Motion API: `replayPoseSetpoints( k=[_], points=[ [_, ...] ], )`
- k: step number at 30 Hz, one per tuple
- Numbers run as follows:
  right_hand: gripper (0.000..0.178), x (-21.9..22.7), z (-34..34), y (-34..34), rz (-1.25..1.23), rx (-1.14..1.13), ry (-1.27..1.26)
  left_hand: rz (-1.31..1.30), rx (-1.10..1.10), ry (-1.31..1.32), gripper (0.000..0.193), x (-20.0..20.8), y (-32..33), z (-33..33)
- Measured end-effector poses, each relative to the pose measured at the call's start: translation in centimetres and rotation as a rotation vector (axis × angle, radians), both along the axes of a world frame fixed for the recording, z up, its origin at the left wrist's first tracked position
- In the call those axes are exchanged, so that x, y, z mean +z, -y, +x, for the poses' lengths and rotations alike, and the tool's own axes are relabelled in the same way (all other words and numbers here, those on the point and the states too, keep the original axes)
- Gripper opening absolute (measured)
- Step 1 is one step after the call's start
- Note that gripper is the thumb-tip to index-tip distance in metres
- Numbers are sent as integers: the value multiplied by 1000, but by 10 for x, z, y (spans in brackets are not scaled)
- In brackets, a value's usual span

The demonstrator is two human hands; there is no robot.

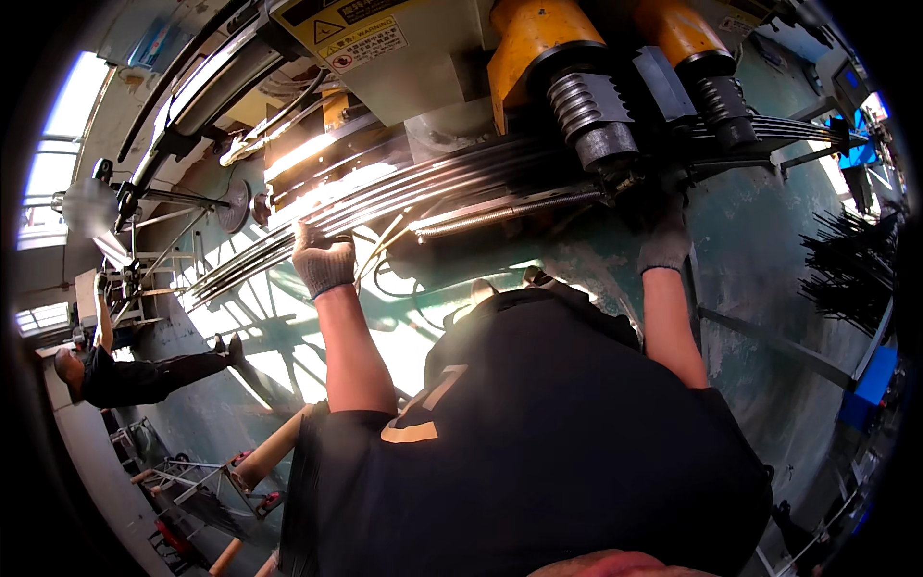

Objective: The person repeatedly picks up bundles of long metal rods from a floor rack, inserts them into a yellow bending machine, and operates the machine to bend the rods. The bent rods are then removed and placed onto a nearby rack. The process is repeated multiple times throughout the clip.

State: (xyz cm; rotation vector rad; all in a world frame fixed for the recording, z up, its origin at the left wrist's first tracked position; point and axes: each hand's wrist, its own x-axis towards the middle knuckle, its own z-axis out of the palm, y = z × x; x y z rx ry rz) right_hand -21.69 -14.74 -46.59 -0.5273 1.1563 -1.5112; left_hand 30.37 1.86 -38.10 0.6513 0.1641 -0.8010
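My left hand (pixel 325 262), in a pale knit glove, is closed round the near side of a bundle of long thin metal rods (pixel 423 185). The rods run from the lower left, under the machine's heads, toward the far right. My right hand (pixel 665 238), gloved too, reaches into deep shadow below the orange machine heads (pixel 548 38). Its fingers are lost in the dark there, so their grip does not show. Just above it are a ribbed metal column (pixel 588 111) and a second ribbed column (pixel 723 101). A threaded bar (pixel 510 207) lies between my hands.
A grey machine housing (pixel 394 77) with warning labels stands ahead. Dark rods in a pile (pixel 851 264) sit at the right, near a metal frame rail (pixel 774 346). Another person (pixel 144 375) stands at the far left beside a stand. Cardboard tubes (pixel 272 450) are at lower left.
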Motion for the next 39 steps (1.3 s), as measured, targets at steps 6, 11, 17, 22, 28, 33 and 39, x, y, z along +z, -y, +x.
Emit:
replayPoseSetpoints(
  k=[6,11,17,22,28,33,39],
  points=[
    [41,-27,-31,-34,477,-83,-396,1,61,0,32,-26,-1,15],
    [45,-96,-64,-27,457,-48,-561,152,-48,324,27,-6,22,-46],
    [49,-116,-56,-11,254,277,-1017,278,-306,787,29,0,26,-94],
    [52,-77,-20,-32,445,289,-470,-90,-80,-56,39,25,7,-60],
    [33,-137,-55,-72,566,252,-693,-300,-30,80,40,11,-81,79],
    [39,-102,3,-135,814,197,-767,-65,258,125,31,-23,-168,242],
    [41,-139,27,-214,895,215,-848,122,284,271,49,-18,-240,357]
  ],
)
